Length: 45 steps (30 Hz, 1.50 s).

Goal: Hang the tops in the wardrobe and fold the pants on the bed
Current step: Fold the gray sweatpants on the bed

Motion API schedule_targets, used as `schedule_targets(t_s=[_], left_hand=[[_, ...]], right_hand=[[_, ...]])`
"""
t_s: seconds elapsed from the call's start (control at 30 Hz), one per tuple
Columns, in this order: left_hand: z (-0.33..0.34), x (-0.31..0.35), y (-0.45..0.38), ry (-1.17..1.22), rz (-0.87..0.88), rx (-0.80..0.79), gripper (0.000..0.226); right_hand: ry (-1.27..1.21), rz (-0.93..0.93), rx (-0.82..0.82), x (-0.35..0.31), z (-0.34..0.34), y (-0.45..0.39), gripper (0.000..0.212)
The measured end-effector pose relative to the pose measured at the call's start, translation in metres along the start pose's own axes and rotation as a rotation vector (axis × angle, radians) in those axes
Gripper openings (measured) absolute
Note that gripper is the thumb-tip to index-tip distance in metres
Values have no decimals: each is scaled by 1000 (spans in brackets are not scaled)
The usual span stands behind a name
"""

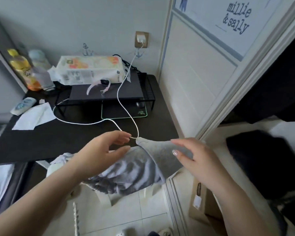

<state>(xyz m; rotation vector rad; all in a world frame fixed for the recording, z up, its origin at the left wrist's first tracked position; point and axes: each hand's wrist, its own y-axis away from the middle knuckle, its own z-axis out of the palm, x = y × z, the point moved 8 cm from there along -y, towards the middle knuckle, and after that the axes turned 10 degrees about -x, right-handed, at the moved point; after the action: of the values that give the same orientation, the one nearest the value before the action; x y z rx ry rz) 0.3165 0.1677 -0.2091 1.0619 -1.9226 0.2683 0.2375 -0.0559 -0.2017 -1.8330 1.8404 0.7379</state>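
A grey top [136, 169] hangs bunched in front of me, over the floor by the desk's near edge. My right hand [196, 160] grips its upper edge, thumb on the cloth and fingers over it. The cloth runs to a point [140, 141] that meets a loop of white charging cable [124, 103]. My left hand [107, 149] is just left of that point with fingers spread and loosely bent; its index fingertip touches the cable. The wardrobe [255, 92] stands open on the right, with dark clothes [260, 160] inside.
A black desk [61, 138] carries a monitor riser [107, 94], tissue pack [90, 70], pink watch [100, 86], mouse pad [124, 111], paper napkin [34, 116] and bottles [22, 67]. The cable runs to a wall plug [141, 39]. A cardboard box [201, 201] sits on the floor.
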Motion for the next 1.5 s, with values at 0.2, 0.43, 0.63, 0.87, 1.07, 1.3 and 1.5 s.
schedule_targets(t_s=[0.2, 0.43, 0.63, 0.87, 1.07, 1.3, 1.5], left_hand=[[8, -31, 12, -567, -94, -87, 55], [0, -34, 24, -466, -64, -4, 57], [-18, -3, 30, -430, -131, 159, 57], [-67, 67, 32, -232, -215, 487, 23], [-108, 99, 79, 185, -100, 665, 18], [-117, 103, 166, 310, 91, 718, 45], [-122, 57, 268, 351, 1, 762, 63]], right_hand=[[154, -79, -91, -19, 43, -19, 43], [259, -240, 6, -33, 67, -41, 41], [97, -422, 65, -52, 54, -45, 28], [12, -612, 46, -132, 27, -34, 71], [-143, -710, -23, -188, 15, -41, 75], [-591, -766, -307, -260, 17, -39, 39], [-680, -820, -469, -337, 59, -20, 24]])
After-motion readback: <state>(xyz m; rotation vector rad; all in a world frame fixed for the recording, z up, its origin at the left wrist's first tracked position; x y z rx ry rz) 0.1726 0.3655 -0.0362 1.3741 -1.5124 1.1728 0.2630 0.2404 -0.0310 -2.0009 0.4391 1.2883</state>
